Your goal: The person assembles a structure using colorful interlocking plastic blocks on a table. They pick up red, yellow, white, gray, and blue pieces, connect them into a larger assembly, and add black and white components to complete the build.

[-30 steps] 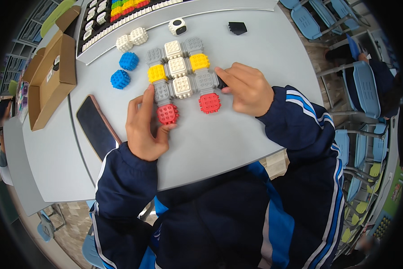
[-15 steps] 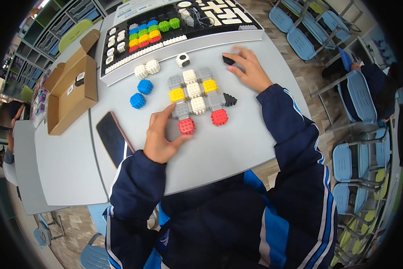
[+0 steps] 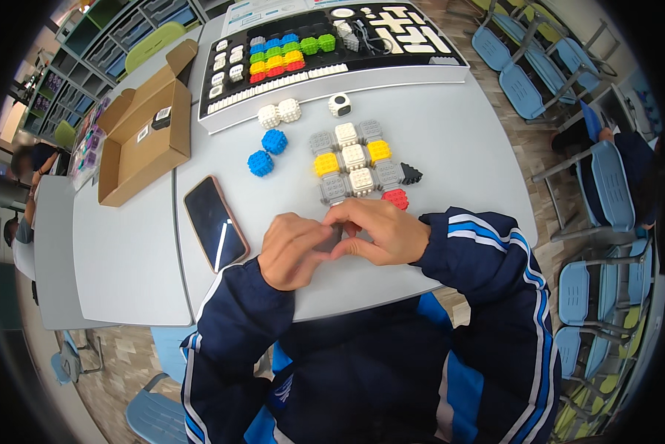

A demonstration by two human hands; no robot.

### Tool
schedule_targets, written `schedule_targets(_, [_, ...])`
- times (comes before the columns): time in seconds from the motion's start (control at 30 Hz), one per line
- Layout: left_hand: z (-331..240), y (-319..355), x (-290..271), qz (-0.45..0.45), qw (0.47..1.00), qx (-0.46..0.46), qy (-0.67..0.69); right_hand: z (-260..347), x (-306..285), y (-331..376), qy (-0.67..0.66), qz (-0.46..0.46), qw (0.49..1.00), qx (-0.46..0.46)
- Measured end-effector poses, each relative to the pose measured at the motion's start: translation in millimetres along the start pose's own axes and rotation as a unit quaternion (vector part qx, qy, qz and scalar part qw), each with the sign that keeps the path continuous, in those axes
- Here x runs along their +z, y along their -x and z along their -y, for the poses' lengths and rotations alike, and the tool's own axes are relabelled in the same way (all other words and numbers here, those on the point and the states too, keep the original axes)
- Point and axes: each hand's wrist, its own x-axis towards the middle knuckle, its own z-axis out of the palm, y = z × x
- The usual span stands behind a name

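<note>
My left hand (image 3: 294,250) and my right hand (image 3: 380,231) meet at the near side of a flat block assembly, fingertips pinched together. A small dark piece barely shows between them; its shape is hidden. The assembly on the table has a column of white blocks (image 3: 354,157), with grey blocks (image 3: 333,188) and yellow blocks (image 3: 379,151) on both sides. A black toothed wedge (image 3: 411,174) sticks out at its right. Beside my right fingers is a red block (image 3: 396,199) at the near right corner. My hands cover the near left corner.
Beyond the assembly lie two joined blue blocks (image 3: 260,163), two joined white blocks (image 3: 269,115) and a white cube with a dark round face (image 3: 340,105). A kit tray (image 3: 288,95) spans the back. At left are a phone (image 3: 216,223) and an open cardboard box (image 3: 143,164).
My right hand has come from the far right, where it held a black piece, to meet my left hand. The near left red block is now out of sight. The view has shifted.
</note>
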Motion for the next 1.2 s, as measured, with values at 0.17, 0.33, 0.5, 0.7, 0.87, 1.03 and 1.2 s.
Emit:
schedule_targets(0.17, [-3.2, -2.5, -4.9, -0.013, 0.996, -0.081, -0.019, -16.1, -2.4, -0.5, 0.057, -0.055, 0.997, -0.013])
schedule_targets(0.33, [7.7, -0.8, -10.4, -0.056, 0.964, -0.244, -0.091, -27.9, -55.1, -1.4, 0.209, -0.167, 0.963, -0.043])
schedule_targets(0.5, [19.6, 4.4, 0.7, -0.018, 0.958, -0.271, -0.087, -68.5, -96.2, 20.1, 0.188, -0.206, 0.958, 0.061])
schedule_targets(0.7, [17.0, 3.7, 3.4, -0.002, 0.947, -0.310, -0.081, -84.2, -108.3, 38.1, 0.186, 0.001, 0.982, 0.039])
schedule_targets(0.87, [24.6, -0.4, 0.7, 0.069, 0.953, -0.259, -0.138, -84.4, -110.0, 42.8, 0.184, 0.041, 0.981, 0.049])
schedule_targets(1.03, [24.8, 0.2, 3.0, 0.050, 0.951, -0.274, -0.135, -85.0, -107.9, 42.6, 0.201, 0.052, 0.976, 0.059])
schedule_targets(1.2, [28.7, -1.1, 7.5, 0.022, 0.954, -0.281, -0.103, -78.7, -104.4, 40.7, 0.219, 0.048, 0.971, 0.079])
